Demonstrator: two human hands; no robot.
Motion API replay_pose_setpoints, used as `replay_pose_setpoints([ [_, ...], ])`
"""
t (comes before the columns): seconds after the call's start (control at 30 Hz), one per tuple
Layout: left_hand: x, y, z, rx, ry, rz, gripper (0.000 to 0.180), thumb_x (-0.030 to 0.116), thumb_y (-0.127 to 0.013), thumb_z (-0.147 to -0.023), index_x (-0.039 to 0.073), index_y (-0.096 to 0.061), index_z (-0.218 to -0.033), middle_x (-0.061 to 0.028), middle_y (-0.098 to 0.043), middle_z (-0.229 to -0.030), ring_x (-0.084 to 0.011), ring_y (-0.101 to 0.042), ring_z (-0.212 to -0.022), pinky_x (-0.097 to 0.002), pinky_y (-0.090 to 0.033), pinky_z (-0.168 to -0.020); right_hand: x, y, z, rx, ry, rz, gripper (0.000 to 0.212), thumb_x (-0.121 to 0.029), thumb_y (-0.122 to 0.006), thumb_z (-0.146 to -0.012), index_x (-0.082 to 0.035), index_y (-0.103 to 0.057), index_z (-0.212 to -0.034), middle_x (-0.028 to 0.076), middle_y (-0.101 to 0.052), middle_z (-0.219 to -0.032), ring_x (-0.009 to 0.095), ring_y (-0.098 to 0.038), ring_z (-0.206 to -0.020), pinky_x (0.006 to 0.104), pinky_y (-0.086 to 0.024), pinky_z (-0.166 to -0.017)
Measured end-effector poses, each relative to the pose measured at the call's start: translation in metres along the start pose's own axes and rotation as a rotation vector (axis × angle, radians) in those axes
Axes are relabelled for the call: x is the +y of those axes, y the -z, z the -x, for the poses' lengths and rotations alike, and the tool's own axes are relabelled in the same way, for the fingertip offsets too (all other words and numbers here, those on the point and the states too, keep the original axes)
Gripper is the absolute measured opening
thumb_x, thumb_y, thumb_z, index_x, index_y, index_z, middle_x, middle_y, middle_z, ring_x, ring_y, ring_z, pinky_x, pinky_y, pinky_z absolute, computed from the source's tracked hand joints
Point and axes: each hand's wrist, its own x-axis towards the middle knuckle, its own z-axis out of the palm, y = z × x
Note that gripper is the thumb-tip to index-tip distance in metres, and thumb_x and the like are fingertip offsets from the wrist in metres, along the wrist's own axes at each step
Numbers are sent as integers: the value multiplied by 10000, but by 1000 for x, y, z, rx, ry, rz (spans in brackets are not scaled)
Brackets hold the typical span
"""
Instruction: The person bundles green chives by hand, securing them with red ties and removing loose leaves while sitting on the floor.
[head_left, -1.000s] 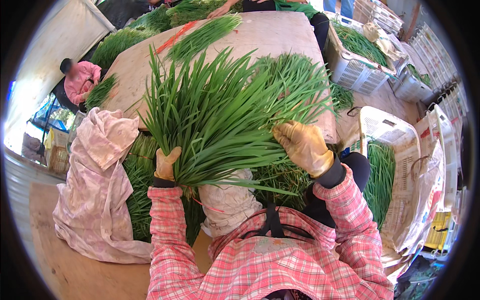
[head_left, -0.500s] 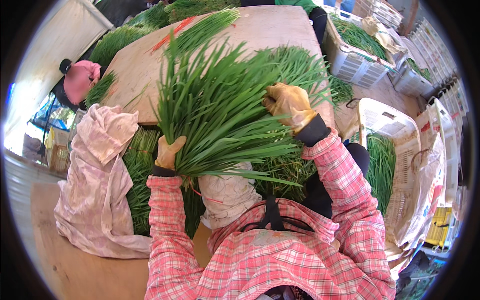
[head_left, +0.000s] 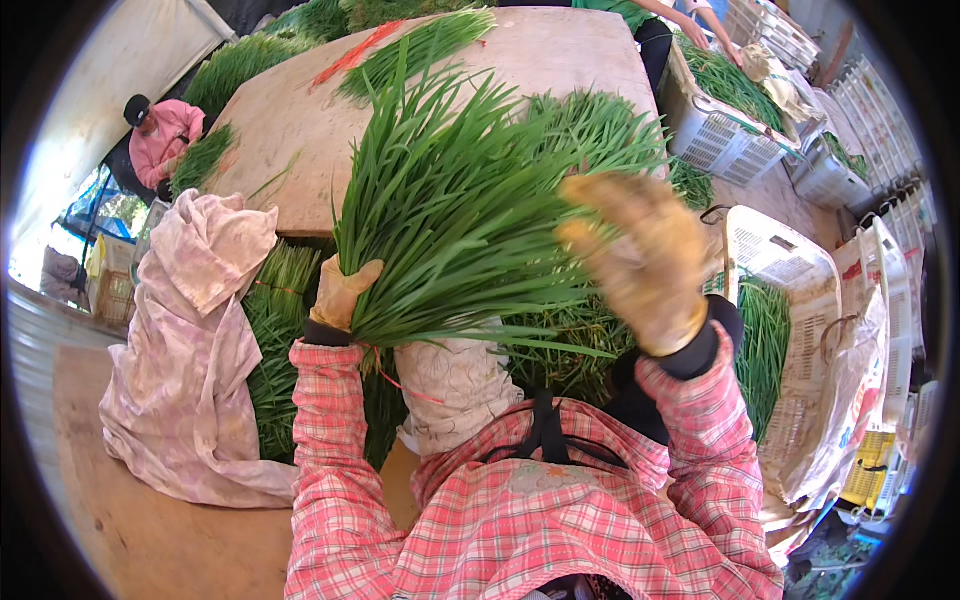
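My left hand, in a tan glove, is closed round the lower end of a big bunch of garlic chives. The long flat green leaves fan out away from me and to the right, over the near edge of the table. My right hand, gloved too, is lifted just right of the leaf tips. It is blurred by motion, but thumb and fingers show apart with nothing visible between them. Under the bunch lie more chives in a loose heap. A tied bundle is left of my left hand.
On the wooden table lie another bunch, red ties and loose chives. A pinkish cloth drapes at left. White crates of chives stand at right. One person sits far left; another's arms reach into a far crate.
My right hand has come away from the leaf tips, opened, and moved right and nearer to me. My left hand keeps its hold. At the far right, another person's arms have come over a crate.
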Motion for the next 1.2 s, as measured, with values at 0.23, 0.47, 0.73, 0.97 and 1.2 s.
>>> replay_pose_setpoints([
  [0.23, 3, -6, -4, -12, -30, -2, 298, 103, -628, -827, -36, -588, -1088, -64, -655, -962, -137, -601, -805, -287, -496, -740, -29, -58, 22, -242, -234, -302, 144, -190, -651, -816, -50, -654, -850, 91, -615, -750, 207, -557, -638, 308, -458, -581],
  [0.47, 0, -2, 6, 22, -27, -8, 293, 104, -644, -820, -33, -594, -1075, -57, -658, -961, -124, -599, -802, -282, -496, -732, -1, -24, 1, -13, -439, -399, 98, -68, -658, -801, -14, -644, -882, 104, -616, -789, 222, -591, -662, 315, -477, -586],
  [0.73, -3, -8, 0, -8, -46, 78, 281, 84, -666, -813, -26, -607, -1064, -57, -660, -972, -119, -601, -815, -276, -499, -748, 37, -75, 9, -96, -263, 21, 123, -170, -623, -824, -48, -628, -836, 114, -612, -744, 256, -611, -688, 366, -485, -609],
  [0.97, -3, -5, 1, -14, -20, 20, 302, 68, -661, -811, -29, -588, -1088, -67, -655, -994, -126, -602, -835, -281, -499, -766, 24, -48, -19, 25, -377, -328, 177, -164, -617, -858, -7, -626, -939, 128, -616, -800, 208, -609, -678, 309, -484, -629],
  [1.2, -5, -7, -4, -28, 29, 41, 316, 40, -680, -797, -26, -588, -1092, -62, -652, -1009, -117, -597, -854, -281, -496, -786, 17, -83, -31, -229, -239, -117, 154, -197, -594, -873, -52, -644, -864, 107, -635, -808, 205, -586, -662, 338, -470, -610],
])
